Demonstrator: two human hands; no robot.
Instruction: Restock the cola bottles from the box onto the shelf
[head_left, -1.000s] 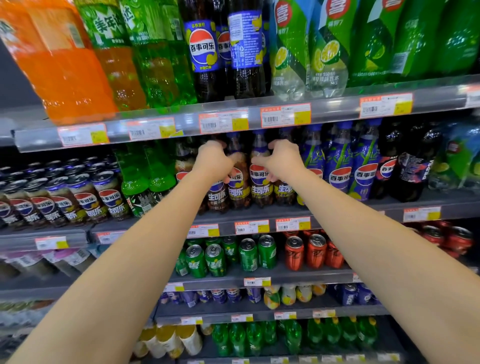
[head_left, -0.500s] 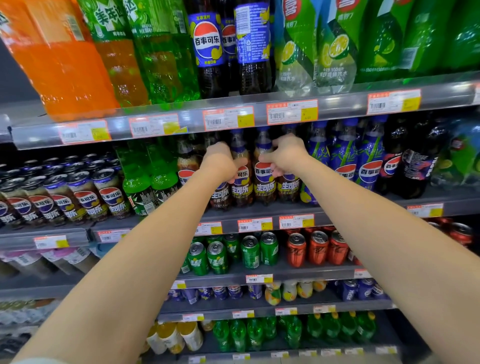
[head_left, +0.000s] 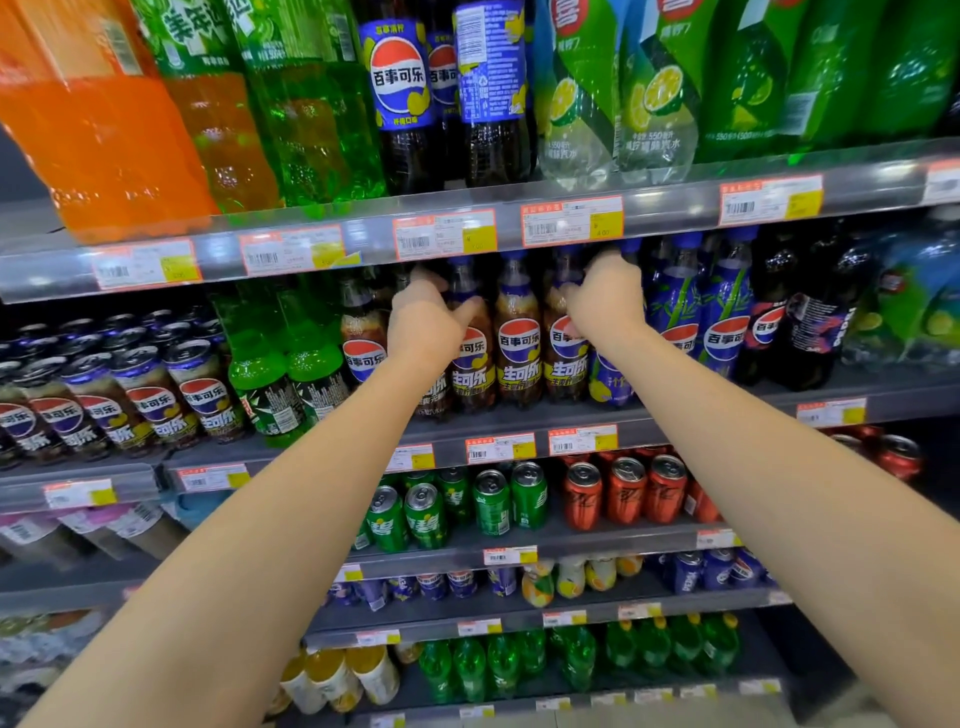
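Cola bottles (head_left: 517, 338) stand upright in a row on the second shelf (head_left: 519, 415) from the top, long axes vertical, blue caps up under the price-tag rail (head_left: 447, 241) and the round red-white-blue labels facing me. Both my arms reach forward to that row. My left hand (head_left: 423, 322) is wrapped around the shoulder of one bottle at the left end of the row, thumb out to the right across the neighbouring bottle (head_left: 470, 358) and fingertips curled behind it, so it is clamped on that bottle. My right hand (head_left: 605, 299) is curled on the neck of the bottle (head_left: 566, 358) at the right end of the row, knuckles toward me, closed on it just below the cap. One cola bottle stands free between my two hands, untouched. Blue-labelled bottles (head_left: 724, 317) stand just right of my right hand, green bottles (head_left: 291, 374) left of my left. Green cans (head_left: 491, 501) and red cans (head_left: 626, 493) sit on the shelf below.
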